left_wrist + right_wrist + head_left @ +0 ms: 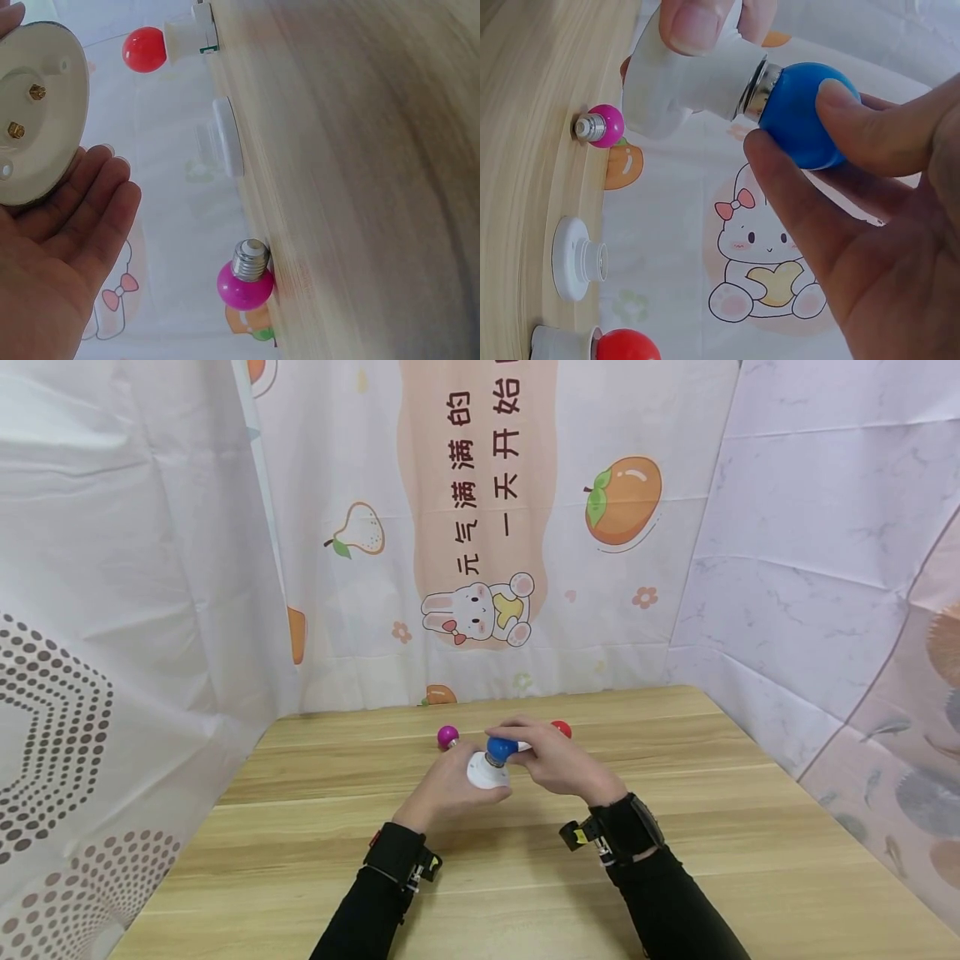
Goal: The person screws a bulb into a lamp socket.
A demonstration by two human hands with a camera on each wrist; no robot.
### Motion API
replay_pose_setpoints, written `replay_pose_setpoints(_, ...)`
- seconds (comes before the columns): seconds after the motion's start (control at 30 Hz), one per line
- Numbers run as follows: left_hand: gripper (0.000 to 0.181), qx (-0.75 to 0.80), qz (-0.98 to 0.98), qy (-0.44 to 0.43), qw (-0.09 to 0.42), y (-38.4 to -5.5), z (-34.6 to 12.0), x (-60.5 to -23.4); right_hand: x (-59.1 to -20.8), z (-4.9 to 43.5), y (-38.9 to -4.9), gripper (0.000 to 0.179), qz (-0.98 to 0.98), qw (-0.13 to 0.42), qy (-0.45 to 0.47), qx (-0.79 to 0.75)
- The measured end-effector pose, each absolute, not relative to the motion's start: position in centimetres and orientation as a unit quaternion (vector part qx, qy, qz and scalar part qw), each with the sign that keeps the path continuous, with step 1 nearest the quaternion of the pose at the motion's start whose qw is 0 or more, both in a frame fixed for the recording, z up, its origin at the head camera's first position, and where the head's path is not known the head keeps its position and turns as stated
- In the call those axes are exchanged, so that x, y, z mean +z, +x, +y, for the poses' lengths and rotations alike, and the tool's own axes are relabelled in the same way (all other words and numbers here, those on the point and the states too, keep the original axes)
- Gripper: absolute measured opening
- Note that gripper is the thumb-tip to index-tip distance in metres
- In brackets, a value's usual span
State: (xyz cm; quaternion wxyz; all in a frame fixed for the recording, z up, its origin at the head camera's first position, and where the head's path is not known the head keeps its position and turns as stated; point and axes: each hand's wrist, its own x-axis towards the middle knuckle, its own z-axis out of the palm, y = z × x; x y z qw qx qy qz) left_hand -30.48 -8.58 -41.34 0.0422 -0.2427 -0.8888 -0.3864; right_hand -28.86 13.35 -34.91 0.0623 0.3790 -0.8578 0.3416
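My left hand (pixel 444 787) grips a white lamp holder (pixel 705 79) by its round base, lifted above the table. Two brass screws show on the underside of that base in the left wrist view. My right hand (pixel 558 760) pinches a blue light bulb (pixel 795 112) between thumb and fingers. The bulb's metal screw base sits at the mouth of the holder, part of its thread still showing. How deep the thread reaches inside is hidden.
A magenta bulb (pixel 246 286) lies loose on the wooden table (pixel 300 827). Beyond my hands stand a second white lamp holder (pixel 571 259) with no bulb and another holder (pixel 187 39) bearing a red bulb (pixel 144 49). Printed curtains (pixel 360 610) enclose the table's back and sides.
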Motion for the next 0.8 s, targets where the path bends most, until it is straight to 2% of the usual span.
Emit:
replay_pose_setpoints(0.5,0.069,-0.383,-0.888,-0.251,0.046,-30.40,-8.42,-41.31,-35.02,13.18,-28.80,0.044,-0.869,0.045,0.328,0.369)
replay_pose_setpoints(0.8,0.070,-0.386,-0.887,-0.251,0.043,-30.27,-8.30,-41.15,-35.00,12.80,-28.71,0.046,-0.875,0.054,0.308,0.369)
